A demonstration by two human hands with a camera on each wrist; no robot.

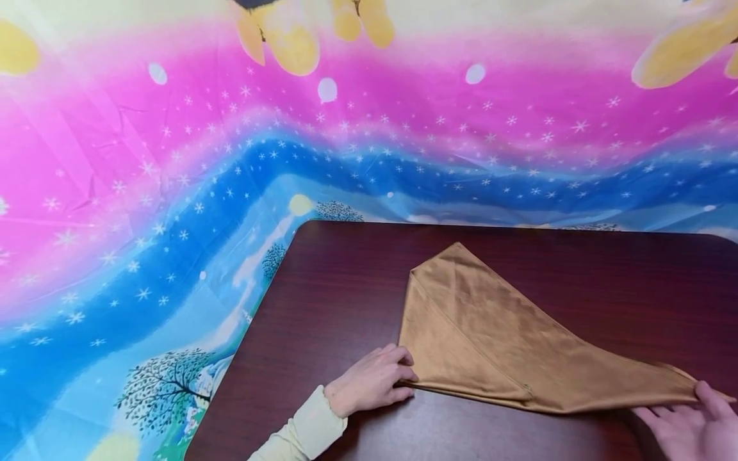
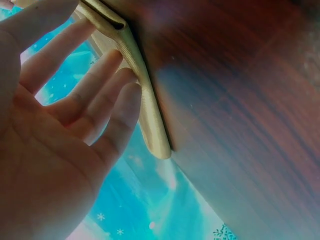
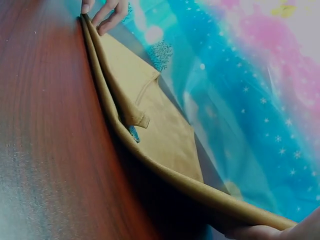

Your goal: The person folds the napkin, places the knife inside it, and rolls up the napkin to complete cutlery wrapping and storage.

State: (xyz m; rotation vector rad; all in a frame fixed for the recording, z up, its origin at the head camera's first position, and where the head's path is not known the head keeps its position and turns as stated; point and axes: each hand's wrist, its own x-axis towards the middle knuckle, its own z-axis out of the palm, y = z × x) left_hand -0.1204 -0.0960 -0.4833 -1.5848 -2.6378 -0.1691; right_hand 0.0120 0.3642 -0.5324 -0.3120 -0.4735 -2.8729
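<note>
I see a folded gold-brown cloth (image 1: 490, 339) on the dark surface (image 1: 340, 314); the left hand (image 1: 376, 379) pinches the cloth's left corner, the right hand (image 1: 694, 424) has fingers clamped on its raised right end.

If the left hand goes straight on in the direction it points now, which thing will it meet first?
Most likely the brown cloth: the left hand has its fingertips at the cloth's near left corner. Whether it would slide over or push under is unclear.

The cloth (image 1: 484, 333) stretches over the table (image 1: 328, 288), peak toward its far edge, between left hand (image 1: 373, 379) and right hand (image 1: 700, 424).
</note>
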